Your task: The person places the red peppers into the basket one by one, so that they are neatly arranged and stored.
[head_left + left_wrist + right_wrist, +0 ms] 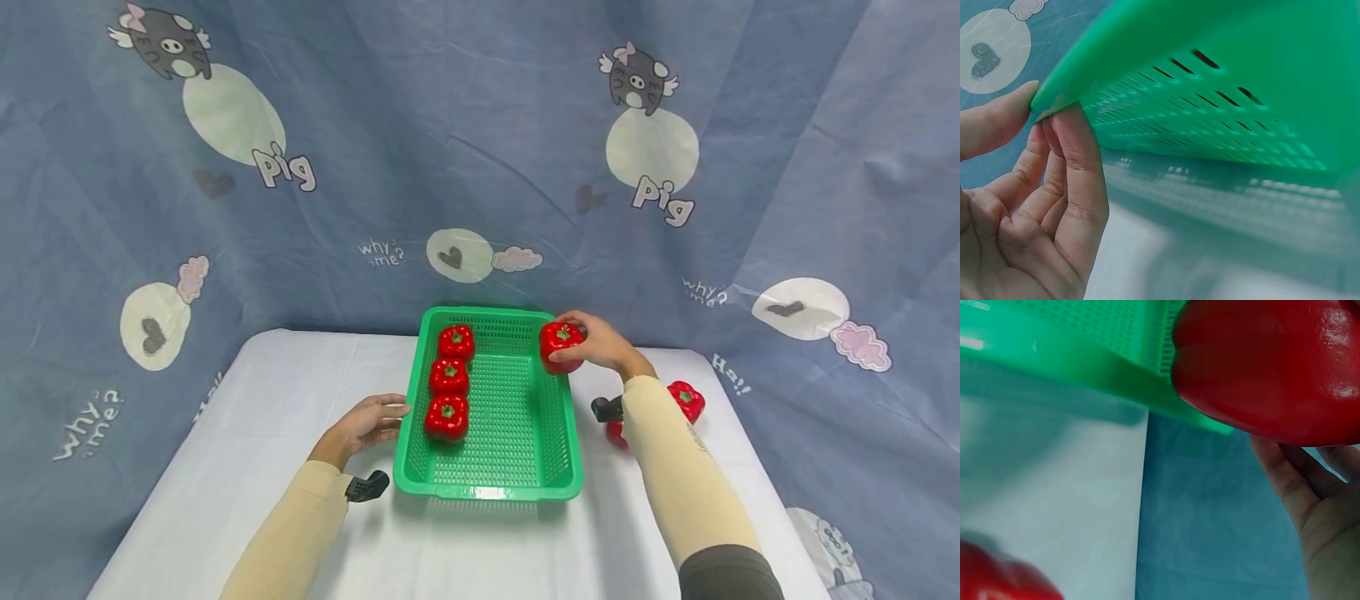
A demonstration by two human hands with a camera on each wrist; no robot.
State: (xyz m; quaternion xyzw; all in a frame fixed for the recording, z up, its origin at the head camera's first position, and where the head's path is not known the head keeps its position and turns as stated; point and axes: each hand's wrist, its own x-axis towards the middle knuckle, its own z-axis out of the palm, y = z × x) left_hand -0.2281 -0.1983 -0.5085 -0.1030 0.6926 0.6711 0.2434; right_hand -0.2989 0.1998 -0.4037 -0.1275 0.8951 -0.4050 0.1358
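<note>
A green plastic basket (487, 492) stands on the white table, with several red bell peppers (448, 377) in a row along its left side. My left hand (369, 423) pinches the basket's left rim between thumb and fingers, as the left wrist view shows close up on the rim (1066, 81). Over the basket's far right corner, my right hand (600, 342) grips another red bell pepper (559, 343). That pepper (1266, 369) fills the upper right of the right wrist view, fingers beneath it.
Right of the basket, two more red peppers (686, 402) lie on the white tabletop (315, 367), partly hidden by the right forearm. One pepper (1004, 575) shows low in the right wrist view. A blue patterned cloth (480, 150) hangs behind the table.
</note>
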